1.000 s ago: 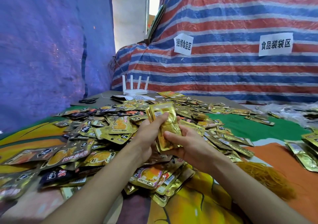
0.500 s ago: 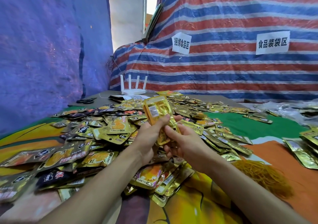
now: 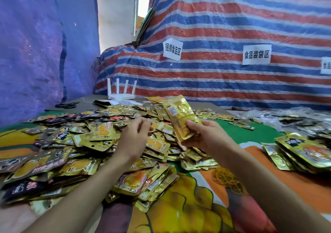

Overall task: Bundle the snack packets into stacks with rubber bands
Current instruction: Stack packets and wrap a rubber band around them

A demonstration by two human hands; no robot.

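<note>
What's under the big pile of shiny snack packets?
A colourful printed cloth shows around the pile of packets: green, orange, yellow. Right beneath the pile it is covered, so anything else there cannot be seen.

My right hand (image 3: 206, 137) grips a small stack of gold packets (image 3: 180, 118), top tilted left, above the loose packet pile (image 3: 86, 139) on the tabletop (image 3: 250, 134). My left hand (image 3: 134, 139) hovers over the pile just left of the stack, fingers loosely curled, nothing in it. Yellow rubber bands (image 3: 227, 179) are heaped beside my right forearm, second packet heap (image 3: 304, 152) far right, white router (image 3: 121, 94) at the back.
</note>
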